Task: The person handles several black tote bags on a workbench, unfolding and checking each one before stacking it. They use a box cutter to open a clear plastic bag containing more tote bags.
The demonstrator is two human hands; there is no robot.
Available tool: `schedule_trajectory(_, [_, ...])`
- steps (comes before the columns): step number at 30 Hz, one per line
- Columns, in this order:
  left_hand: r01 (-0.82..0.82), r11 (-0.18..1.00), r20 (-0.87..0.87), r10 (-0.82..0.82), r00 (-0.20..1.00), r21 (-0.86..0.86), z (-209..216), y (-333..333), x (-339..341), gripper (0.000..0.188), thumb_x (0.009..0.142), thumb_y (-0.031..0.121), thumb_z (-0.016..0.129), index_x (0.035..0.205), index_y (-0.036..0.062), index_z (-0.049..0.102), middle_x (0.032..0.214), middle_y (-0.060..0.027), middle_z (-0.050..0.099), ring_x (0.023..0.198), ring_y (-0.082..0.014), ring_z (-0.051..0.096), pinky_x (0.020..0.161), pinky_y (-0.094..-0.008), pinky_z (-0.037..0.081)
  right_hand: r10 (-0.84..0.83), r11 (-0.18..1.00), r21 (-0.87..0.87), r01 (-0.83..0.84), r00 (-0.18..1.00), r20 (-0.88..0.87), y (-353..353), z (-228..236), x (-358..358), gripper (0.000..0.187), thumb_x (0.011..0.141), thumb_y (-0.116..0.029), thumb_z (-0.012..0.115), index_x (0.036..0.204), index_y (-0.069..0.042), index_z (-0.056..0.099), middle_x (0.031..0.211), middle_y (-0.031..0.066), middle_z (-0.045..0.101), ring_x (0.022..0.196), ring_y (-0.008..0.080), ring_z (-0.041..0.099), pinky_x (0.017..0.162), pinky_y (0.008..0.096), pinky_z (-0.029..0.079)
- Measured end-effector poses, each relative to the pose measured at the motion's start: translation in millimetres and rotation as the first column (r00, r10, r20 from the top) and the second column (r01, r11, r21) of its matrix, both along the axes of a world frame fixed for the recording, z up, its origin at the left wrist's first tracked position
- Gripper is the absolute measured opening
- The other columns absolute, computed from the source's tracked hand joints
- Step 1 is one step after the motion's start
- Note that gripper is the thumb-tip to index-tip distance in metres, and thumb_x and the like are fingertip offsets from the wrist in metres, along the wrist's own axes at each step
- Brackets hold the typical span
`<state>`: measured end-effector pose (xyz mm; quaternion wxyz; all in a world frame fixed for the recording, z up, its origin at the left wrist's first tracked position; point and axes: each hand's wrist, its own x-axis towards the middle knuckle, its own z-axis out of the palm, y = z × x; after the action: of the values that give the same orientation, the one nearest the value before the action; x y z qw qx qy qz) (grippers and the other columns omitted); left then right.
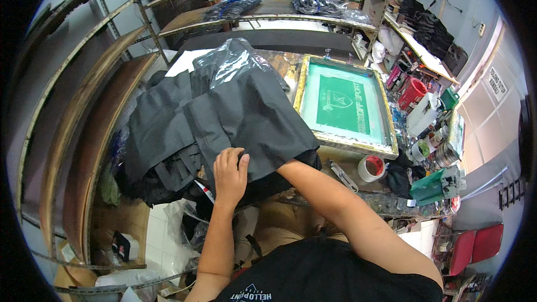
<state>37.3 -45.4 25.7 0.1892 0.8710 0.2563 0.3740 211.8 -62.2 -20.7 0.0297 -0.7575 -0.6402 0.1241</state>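
My left hand (229, 172) lies on the near edge of a black fabric piece (251, 123), perhaps a bag, its fingers stretched out and the thumb apart. From the right, my forearm reaches under or into this same piece, and the cloth hides my right hand from the wrist on. Beneath and to the left spreads a pile of similar black fabric pieces (156, 117), some with straps. A clear plastic bag (232, 61) with dark contents rests at the far side of the pile.
Right of the pile lies a screen-printing frame (392, 144) with green mesh. Nearer stand a white tub (370, 169) with red inside and a utility knife (342, 177). Several ink containers, including a red bucket (413, 92), crowd the right side. Shelves (95, 151) rise at left.
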Motion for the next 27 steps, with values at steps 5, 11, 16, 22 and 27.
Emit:
schedule_trajectory(5, [-0.218, 0.973, -0.390, 0.174, 0.904, -0.072, -30, 14, -25, 0.054, 0.110, 0.045, 0.048, 0.150, 0.0108, 0.058, 0.160, -0.0178, 0.048, 0.151, -0.0425, 0.036, 0.124, -0.0627, 0.024, 0.030, 1.000, 0.007, -0.030, 0.999, 0.020, 1, -2, -3, 0.035, 0.097, -0.016, 0.054, 0.128, -0.003, 0.063, 0.115, 0.0201, 0.070, 0.114, 0.0360, 0.067, 0.098, 0.0518, 0.051])
schedule_trajectory(11, [-0.274, 0.958, -0.567, 0.177, 0.805, -0.090, -64, 23, -33, 0.058, 0.111, 0.048, 0.041, 0.155, 0.0113, 0.052, 0.169, -0.0156, 0.037, 0.156, -0.0441, 0.027, 0.124, -0.0642, 0.023, 0.107, 0.990, 0.089, -0.113, 0.992, 0.066, -27, -5, -8, 0.034, 0.096, -0.016, 0.055, 0.128, -0.004, 0.063, 0.110, 0.0183, 0.071, 0.110, 0.0352, 0.068, 0.095, 0.0520, 0.052])
schedule_trajectory(16, [-0.254, 0.967, -0.569, 0.213, 0.794, 0.008, -76, 24, -37, 0.057, 0.112, 0.045, 0.039, 0.153, 0.0088, 0.055, 0.166, -0.0149, 0.042, 0.152, -0.0439, 0.035, 0.125, -0.0596, 0.024, 0.262, 0.953, 0.142, -0.268, 0.963, 0.058, -146, 46, -18, 0.034, 0.095, -0.015, 0.056, 0.127, -0.005, 0.064, 0.106, 0.0169, 0.073, 0.108, 0.0345, 0.069, 0.092, 0.0521, 0.053])
schedule_trajectory(22, [-0.289, 0.950, -0.532, 0.307, 0.789, 0.120, -82, 17, -33, 0.056, 0.110, 0.044, 0.045, 0.150, 0.0069, 0.058, 0.164, -0.0142, 0.045, 0.151, -0.0409, 0.037, 0.120, -0.0607, 0.029, 0.297, 0.954, 0.029, -0.298, 0.932, -0.207, -257, 54, -37, 0.036, 0.091, -0.016, 0.065, 0.125, -0.003, 0.065, 0.107, 0.0140, 0.068, 0.110, 0.0343, 0.063, 0.088, 0.0475, 0.053])
schedule_trajectory(27, [-0.388, 0.922, -0.384, 0.363, 0.849, 0.014, -81, 20, -36, 0.073, 0.102, 0.055, 0.059, 0.151, 0.0016, 0.053, 0.161, -0.0226, 0.043, 0.148, -0.0423, 0.039, 0.119, -0.0559, 0.032, 0.226, 0.974, 0.101, -0.203, 0.903, -0.365, -261, 22, -36, 0.043, 0.090, -0.013, 0.068, 0.131, -0.002, 0.064, 0.108, 0.0166, 0.069, 0.108, 0.0378, 0.064, 0.092, 0.0469, 0.055])
